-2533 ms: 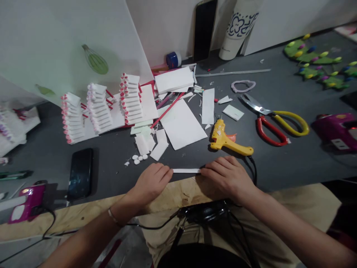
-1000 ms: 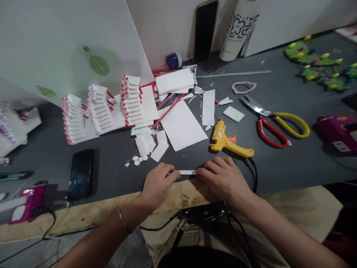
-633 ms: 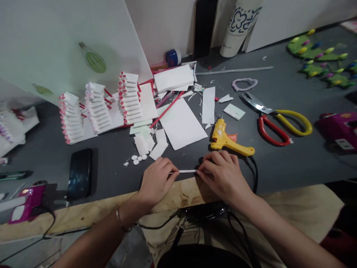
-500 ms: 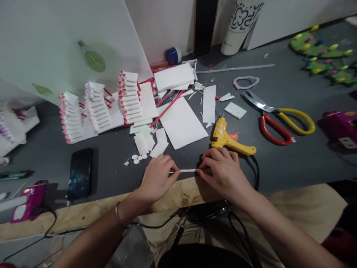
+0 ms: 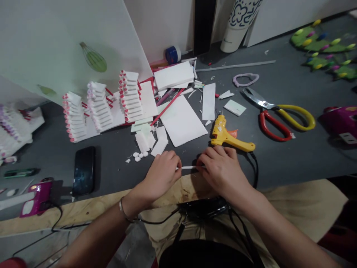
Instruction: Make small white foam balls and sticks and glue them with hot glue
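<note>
Between my two hands, close to the table's wooden front edge, stretches a thin white strip (image 5: 189, 167). My left hand (image 5: 164, 169) pinches its left end and my right hand (image 5: 219, 165) its right end; the fingertips partly hide both ends. Just beyond my right hand lies a yellow glue gun (image 5: 230, 137) with an orange trigger. A white card sheet (image 5: 182, 123) is flat behind the strip. Several small white discs (image 5: 140, 156) and cut white pieces (image 5: 159, 141) sit beyond my left hand.
Rows of small white rolls with pink and purple tips (image 5: 102, 106) stand at the back left. A phone (image 5: 84, 170) lies left. Red-and-yellow-handled shears (image 5: 279, 113) lie right. A patterned tumbler (image 5: 237, 28) and a green piece with coloured beads (image 5: 323, 46) are farther back.
My fingers have curled in further around the strip's ends, and my right hand's fingers are more closed. The whole view has shifted slightly.
</note>
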Motion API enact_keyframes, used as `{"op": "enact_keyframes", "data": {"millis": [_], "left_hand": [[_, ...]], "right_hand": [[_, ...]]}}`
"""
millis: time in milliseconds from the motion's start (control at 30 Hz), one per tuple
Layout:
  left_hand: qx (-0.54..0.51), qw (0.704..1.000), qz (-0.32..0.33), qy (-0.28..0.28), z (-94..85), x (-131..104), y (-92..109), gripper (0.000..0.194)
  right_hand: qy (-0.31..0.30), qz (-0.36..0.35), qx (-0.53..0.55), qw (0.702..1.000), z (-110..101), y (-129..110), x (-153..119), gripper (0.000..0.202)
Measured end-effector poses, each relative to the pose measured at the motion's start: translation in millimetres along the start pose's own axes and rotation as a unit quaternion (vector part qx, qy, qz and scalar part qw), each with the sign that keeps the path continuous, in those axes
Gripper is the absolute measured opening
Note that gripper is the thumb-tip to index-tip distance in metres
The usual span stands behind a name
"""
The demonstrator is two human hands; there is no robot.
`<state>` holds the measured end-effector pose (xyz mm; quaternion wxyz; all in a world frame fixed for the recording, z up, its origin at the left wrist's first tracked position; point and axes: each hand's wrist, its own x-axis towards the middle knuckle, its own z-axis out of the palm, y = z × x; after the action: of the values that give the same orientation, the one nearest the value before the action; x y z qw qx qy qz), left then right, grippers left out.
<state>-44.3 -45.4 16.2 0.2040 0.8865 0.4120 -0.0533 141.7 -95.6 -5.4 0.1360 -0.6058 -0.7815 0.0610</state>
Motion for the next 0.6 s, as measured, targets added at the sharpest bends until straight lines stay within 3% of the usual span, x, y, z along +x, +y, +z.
{"op": "enact_keyframes", "data": {"millis": [267,467,600], "left_hand": [[-0.071,0.994,0.025,0.085,16.3,-9.5,3.3,0.014],[-0.059,0.992,0.062,0.095,8.3,-16.9,6.4,0.017],[-0.010,0.992,0.066,0.104,4.4,-19.9,7.3,0.029]], "right_hand": [[0.048,-0.059,0.054,0.996,14.5,5.1,-10.6,0.010],[0.053,-0.018,0.150,0.987,14.7,11.9,-13.2,0.008],[0.052,-0.017,0.184,0.981,12.2,13.9,-10.5,0.007]]}}
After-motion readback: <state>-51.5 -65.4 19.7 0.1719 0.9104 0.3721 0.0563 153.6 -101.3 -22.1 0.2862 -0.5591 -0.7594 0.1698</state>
